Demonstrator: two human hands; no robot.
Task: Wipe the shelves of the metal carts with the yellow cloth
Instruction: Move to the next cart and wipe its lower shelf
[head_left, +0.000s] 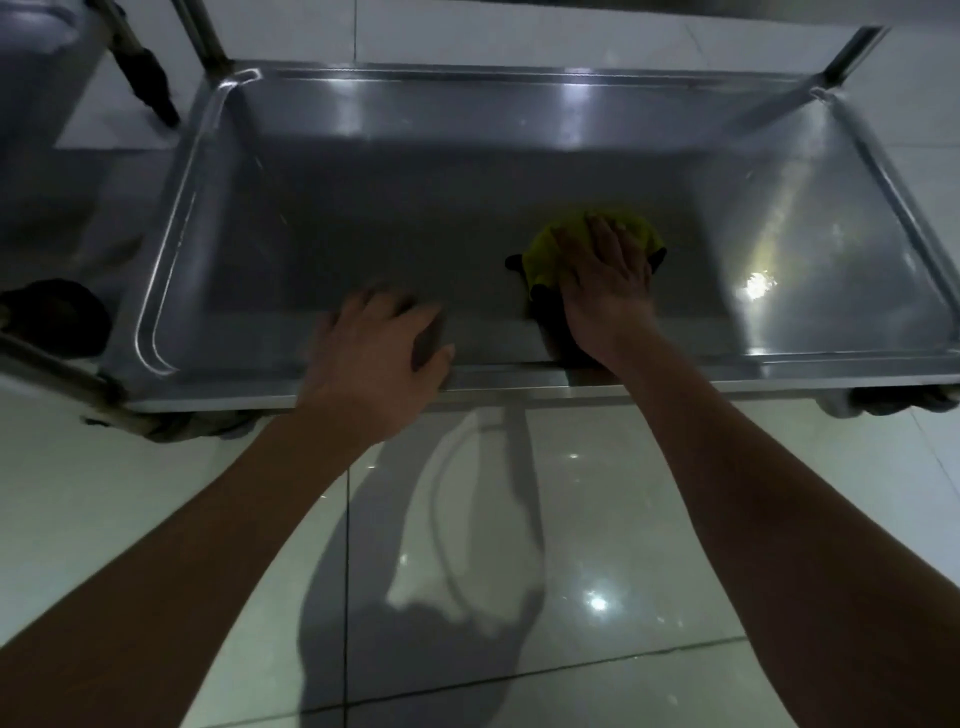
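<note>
A low steel cart shelf (322, 218) with a raised rim fills the upper half of the view. The yellow cloth (631, 228) lies bunched on the shelf, right of centre. My right hand (605, 280) presses flat on the cloth with fingers spread and straight. My left hand (374, 353) rests over the shelf's near rim, its fingers curled over the edge and blurred; the thumb lies on the rim.
Cart uprights (208, 36) rise at the far corners. A second cart's shelf (36, 78) and black-tipped leg (148, 83) stand at the far left. Casters (57, 317) show at the left and right near corners. Glossy white floor tiles (597, 545) lie below.
</note>
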